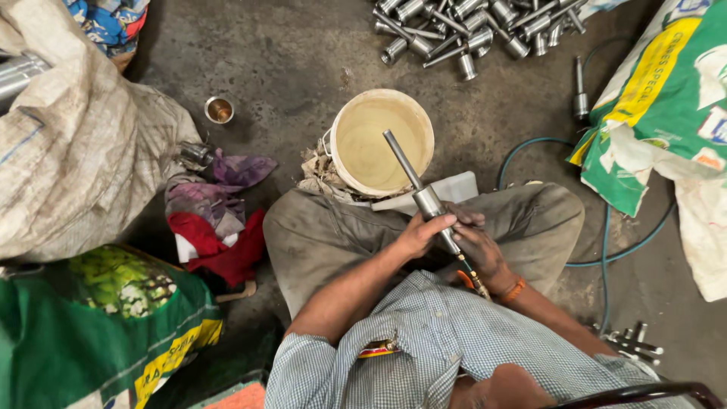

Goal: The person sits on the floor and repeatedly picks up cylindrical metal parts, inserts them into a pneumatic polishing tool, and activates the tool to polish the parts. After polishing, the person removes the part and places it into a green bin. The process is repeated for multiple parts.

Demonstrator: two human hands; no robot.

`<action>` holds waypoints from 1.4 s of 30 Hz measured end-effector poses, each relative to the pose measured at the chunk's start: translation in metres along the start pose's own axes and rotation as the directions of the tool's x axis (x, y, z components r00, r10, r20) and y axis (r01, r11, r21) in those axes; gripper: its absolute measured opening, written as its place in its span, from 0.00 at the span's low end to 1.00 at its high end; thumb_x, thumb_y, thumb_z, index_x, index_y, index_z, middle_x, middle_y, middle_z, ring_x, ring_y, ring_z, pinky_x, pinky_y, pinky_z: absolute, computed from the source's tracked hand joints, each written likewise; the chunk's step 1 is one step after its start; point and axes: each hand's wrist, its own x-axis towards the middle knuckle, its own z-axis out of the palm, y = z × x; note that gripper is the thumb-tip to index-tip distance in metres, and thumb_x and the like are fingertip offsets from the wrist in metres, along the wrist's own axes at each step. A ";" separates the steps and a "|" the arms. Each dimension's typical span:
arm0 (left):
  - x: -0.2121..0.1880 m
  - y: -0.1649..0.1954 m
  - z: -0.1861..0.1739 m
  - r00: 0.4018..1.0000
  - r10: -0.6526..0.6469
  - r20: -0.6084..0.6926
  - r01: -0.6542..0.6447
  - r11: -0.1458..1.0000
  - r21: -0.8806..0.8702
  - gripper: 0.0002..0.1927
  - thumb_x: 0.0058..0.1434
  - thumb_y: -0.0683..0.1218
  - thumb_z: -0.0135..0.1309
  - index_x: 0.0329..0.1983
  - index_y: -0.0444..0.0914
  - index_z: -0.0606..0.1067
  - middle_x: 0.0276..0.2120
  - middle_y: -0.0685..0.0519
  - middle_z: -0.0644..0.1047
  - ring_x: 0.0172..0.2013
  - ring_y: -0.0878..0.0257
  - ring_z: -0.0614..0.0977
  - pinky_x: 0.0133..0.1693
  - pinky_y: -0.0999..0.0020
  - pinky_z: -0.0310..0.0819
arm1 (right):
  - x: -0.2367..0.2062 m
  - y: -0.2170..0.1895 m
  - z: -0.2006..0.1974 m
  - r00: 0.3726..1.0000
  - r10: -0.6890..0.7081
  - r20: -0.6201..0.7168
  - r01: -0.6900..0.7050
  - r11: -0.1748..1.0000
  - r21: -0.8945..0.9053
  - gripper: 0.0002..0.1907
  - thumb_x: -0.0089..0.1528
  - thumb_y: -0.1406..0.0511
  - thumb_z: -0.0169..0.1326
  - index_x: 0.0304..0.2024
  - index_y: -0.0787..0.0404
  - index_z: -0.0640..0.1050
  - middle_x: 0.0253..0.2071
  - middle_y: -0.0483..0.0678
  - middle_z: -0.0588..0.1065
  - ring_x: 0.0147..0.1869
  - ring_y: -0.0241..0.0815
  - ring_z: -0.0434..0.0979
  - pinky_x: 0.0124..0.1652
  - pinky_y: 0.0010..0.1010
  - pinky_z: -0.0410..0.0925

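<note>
Hands, left hand [421,233] and right hand [477,244], each grip holding metal shaft [424,193], above bucket [342,121].

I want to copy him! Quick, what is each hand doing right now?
Left hand: closed around the metal rod, which tilts over the bucket.
Right hand: closed on the same rod's lower end, beside the nozzle.

Dim, even light — soft shadows, sharp centre, edges slightly warped.

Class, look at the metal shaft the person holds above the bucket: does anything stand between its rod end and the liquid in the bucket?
Nothing visible does. The metal shaft, gripped by the left hand and right hand, points over the open bucket.
</note>
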 end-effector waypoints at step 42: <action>0.017 0.047 -0.022 0.995 0.061 0.084 -0.056 0.997 -0.060 0.35 0.72 0.62 0.44 0.63 0.26 0.72 0.65 0.35 0.72 0.65 0.45 0.75 0.69 0.47 0.65 | 0.126 -0.040 -0.056 0.925 0.080 0.372 -0.043 0.993 -0.109 0.43 0.51 0.57 0.66 0.66 0.66 0.68 0.68 0.59 0.67 0.65 0.57 0.72 0.60 0.44 0.66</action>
